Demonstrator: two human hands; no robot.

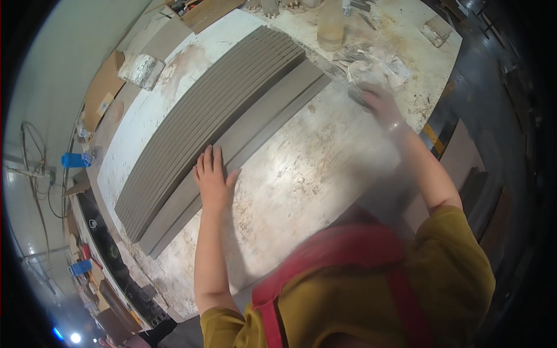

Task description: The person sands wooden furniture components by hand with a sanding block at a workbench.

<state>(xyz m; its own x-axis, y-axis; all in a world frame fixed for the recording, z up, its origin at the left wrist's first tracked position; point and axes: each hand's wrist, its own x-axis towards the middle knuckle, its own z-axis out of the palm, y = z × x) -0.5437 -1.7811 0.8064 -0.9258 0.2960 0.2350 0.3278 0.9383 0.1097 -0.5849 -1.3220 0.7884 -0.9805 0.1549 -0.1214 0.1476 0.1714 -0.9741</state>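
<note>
A long stack of thin grey strips (212,124), clay-like and laid edge to edge, runs diagonally across the white, stained table (290,191). On its near side lies a wider grey bar (272,116) with a groove along its length. My left hand (213,180) rests flat on this bar near its middle, fingers stretched out and touching the edge of the stack. Beyond the bar's far right end, my right hand (381,105) is closed round a small dark grey lump (362,97), blurred, its kind unclear. That hand is just off the bar's end.
Crumpled whitish cloth or plastic (383,68) with grey scraps lies beyond my right hand. A clear bottle of yellowish liquid (331,32) stands at the back. A wrapped block (141,71) sits at the far left, with cardboard (103,93) nearby. A small block (436,30) lies near the right corner.
</note>
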